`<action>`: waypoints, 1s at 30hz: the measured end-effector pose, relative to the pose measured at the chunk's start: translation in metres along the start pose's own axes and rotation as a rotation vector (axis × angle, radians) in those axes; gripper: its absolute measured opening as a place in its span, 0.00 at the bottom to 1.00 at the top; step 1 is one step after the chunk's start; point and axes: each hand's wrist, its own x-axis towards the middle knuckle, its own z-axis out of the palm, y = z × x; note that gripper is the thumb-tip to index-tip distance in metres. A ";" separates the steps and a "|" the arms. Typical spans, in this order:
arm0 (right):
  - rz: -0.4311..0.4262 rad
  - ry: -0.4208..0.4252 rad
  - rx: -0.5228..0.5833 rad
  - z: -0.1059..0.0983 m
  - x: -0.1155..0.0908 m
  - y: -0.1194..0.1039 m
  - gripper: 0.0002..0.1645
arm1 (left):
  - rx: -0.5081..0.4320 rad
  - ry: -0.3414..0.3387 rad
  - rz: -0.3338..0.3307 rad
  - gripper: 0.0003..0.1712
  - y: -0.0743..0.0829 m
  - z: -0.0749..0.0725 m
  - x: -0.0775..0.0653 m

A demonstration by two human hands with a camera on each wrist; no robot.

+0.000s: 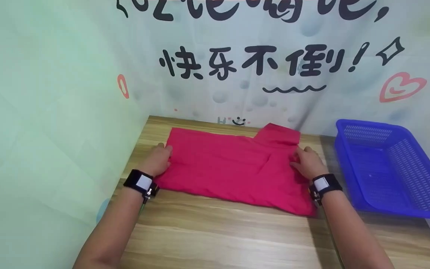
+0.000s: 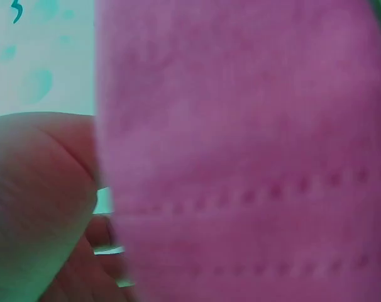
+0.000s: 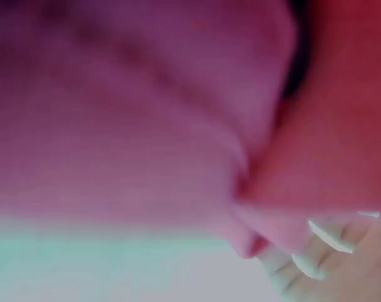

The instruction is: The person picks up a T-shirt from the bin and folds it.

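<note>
A red shirt lies folded over on the wooden table, with one short flap like a sleeve sticking out at its far right. My left hand grips the shirt's left edge. In the left wrist view the thumb lies by the cloth's edge, and a stitched hem fills much of the picture. At the right end, below the flap, my right hand pinches the cloth. Close folds of blurred fabric cover most of the right wrist view, with fingertips partly hidden behind them.
A blue plastic basket with perforated sides stands right of my right hand. Behind the wooden table hangs a printed cloth backdrop. A pale green wall runs along the left side.
</note>
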 end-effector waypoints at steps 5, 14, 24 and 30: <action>-0.040 0.056 0.025 -0.019 -0.018 -0.017 0.25 | -0.051 -0.029 0.061 0.14 0.016 -0.003 -0.008; -0.101 -0.331 0.057 -0.010 -0.055 -0.044 0.53 | -0.114 -0.193 0.044 0.36 0.025 0.000 -0.029; -0.135 -0.342 0.030 -0.014 -0.091 -0.050 0.58 | -0.101 -0.178 0.034 0.36 0.044 0.002 -0.057; -0.130 -0.342 0.047 -0.016 -0.120 -0.056 0.59 | -0.087 -0.187 0.044 0.37 0.053 0.006 -0.074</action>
